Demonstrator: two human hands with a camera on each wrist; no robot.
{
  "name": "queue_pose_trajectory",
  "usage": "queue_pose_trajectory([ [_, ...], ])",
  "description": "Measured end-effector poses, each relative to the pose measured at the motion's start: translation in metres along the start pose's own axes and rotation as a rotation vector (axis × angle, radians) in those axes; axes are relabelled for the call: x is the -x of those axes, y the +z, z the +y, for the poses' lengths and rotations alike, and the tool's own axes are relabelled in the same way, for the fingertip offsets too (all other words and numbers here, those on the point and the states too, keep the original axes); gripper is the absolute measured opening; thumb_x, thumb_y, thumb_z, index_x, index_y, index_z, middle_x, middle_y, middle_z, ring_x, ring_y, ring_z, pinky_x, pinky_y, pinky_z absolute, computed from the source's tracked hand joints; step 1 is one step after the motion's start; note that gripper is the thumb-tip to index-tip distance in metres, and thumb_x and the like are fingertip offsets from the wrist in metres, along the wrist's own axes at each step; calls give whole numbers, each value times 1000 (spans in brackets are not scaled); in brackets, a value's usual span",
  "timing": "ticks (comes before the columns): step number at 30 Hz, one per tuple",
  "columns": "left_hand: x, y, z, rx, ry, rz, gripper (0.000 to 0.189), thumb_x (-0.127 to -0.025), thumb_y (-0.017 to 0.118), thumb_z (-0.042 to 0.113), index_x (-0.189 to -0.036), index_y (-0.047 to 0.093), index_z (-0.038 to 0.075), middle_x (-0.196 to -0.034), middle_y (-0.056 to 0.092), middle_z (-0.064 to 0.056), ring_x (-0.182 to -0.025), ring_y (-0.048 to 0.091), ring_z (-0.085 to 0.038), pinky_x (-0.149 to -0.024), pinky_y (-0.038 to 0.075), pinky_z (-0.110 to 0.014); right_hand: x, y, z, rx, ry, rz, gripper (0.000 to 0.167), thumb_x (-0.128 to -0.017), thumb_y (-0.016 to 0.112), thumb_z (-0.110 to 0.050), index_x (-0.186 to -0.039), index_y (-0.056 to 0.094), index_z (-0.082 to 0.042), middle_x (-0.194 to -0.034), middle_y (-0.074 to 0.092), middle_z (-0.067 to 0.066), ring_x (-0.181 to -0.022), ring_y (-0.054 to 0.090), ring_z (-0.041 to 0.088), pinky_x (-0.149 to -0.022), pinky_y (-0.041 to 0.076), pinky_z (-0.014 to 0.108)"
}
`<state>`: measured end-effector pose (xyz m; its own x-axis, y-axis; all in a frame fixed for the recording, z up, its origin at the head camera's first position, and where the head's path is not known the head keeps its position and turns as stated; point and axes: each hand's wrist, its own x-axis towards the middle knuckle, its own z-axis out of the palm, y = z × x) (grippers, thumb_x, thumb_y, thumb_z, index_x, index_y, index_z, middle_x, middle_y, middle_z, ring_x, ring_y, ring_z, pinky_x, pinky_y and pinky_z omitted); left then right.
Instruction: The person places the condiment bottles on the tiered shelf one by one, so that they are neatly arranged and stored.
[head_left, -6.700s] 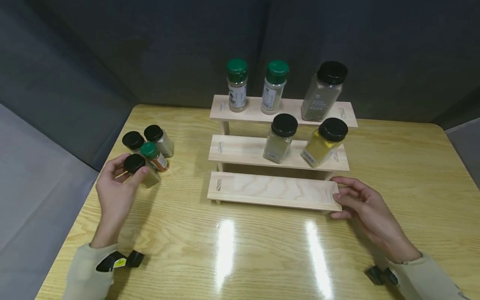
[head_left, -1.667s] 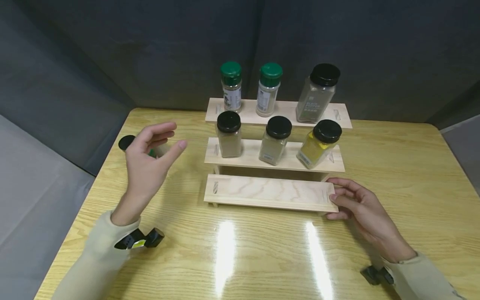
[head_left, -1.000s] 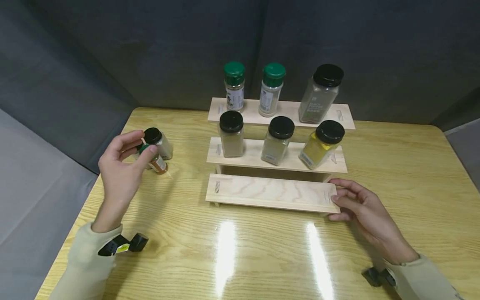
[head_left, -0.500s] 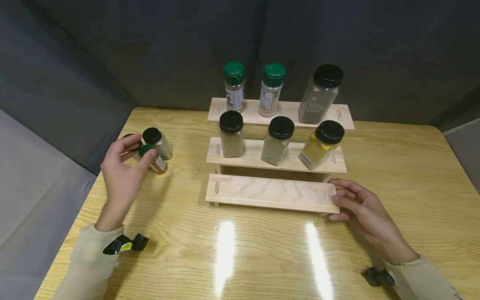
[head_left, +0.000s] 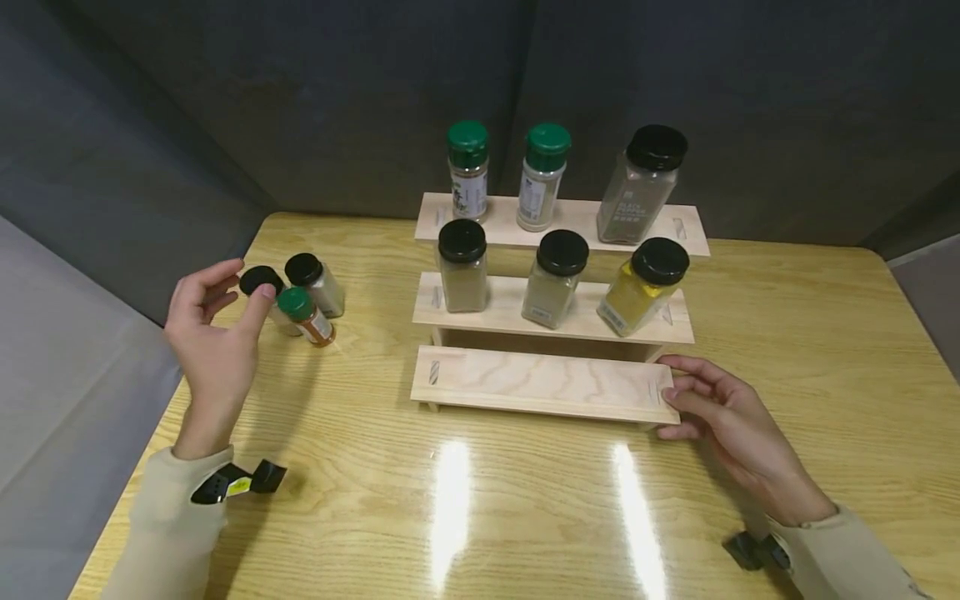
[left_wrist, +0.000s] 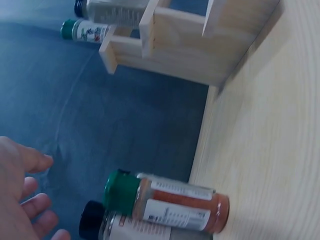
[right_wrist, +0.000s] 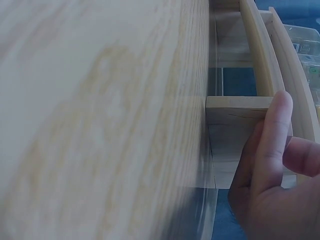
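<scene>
My left hand (head_left: 217, 342) is just left of a black-capped spice jar (head_left: 261, 280), thumb by its lid, fingers loosely bent around no object. In the left wrist view the hand (left_wrist: 22, 192) appears apart from the jars. Beside that jar stand a green-capped bottle of red-orange spice (head_left: 315, 328) and another black-capped jar (head_left: 327, 293). My right hand (head_left: 731, 412) grips the right end of the lowest shelf of a three-tier wooden rack (head_left: 540, 383), thumb on top. Seen from the right wrist, fingers (right_wrist: 275, 140) lie against the wood.
The middle tier bears three black-capped jars, one with yellow contents (head_left: 637, 292). On the top tier are two green-capped shakers (head_left: 540, 196) and a tall black pepper jar (head_left: 637, 200). Dark curtain (head_left: 360, 100) hangs behind the wooden table (head_left: 360, 517).
The black-capped jar my left hand held earlier now stands at the middle tier's left end. That hand returned to the remaining jars and shifted slightly left. My right hand stays on the rack.
</scene>
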<state>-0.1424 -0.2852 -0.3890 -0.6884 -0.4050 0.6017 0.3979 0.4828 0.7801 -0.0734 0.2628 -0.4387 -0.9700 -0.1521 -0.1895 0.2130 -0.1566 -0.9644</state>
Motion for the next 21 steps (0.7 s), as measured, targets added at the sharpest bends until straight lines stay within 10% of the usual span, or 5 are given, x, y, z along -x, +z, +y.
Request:
queue_pose_trajectory([
  [21,-13,-7,-17,-212,-285,-155,51,-96,85,15,-143,68,2,-136,68,-8,-117,58,-10,-98,48,-26,1,1,0,4,-7,2,35,-108,61,9,-134,68,-13,-108,66,6,-96,68,15,-73,71,37],
])
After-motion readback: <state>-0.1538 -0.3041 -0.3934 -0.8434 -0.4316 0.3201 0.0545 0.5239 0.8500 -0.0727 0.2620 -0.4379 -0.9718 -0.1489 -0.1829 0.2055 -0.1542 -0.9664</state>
